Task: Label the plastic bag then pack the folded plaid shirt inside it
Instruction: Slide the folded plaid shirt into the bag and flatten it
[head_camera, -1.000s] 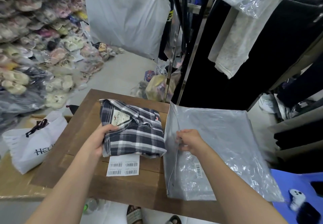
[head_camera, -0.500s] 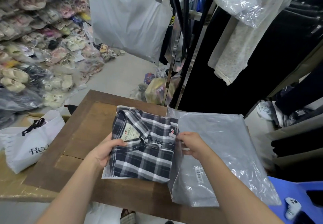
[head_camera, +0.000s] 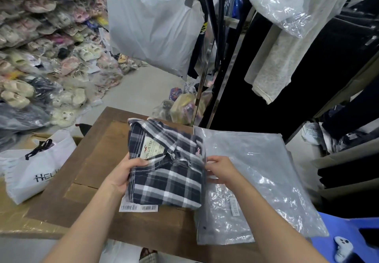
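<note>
Plaid shirt slid toward 3 o'clock — my left hand grips it, right hand pinches the plastic bag mouth — insertion starting.

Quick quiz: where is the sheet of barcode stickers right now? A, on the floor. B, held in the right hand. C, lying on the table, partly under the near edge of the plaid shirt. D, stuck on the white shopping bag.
C: the barcode sticker sheet lies on the table, poking out from under the near edge of the plaid shirt, which the left hand grips.
</note>
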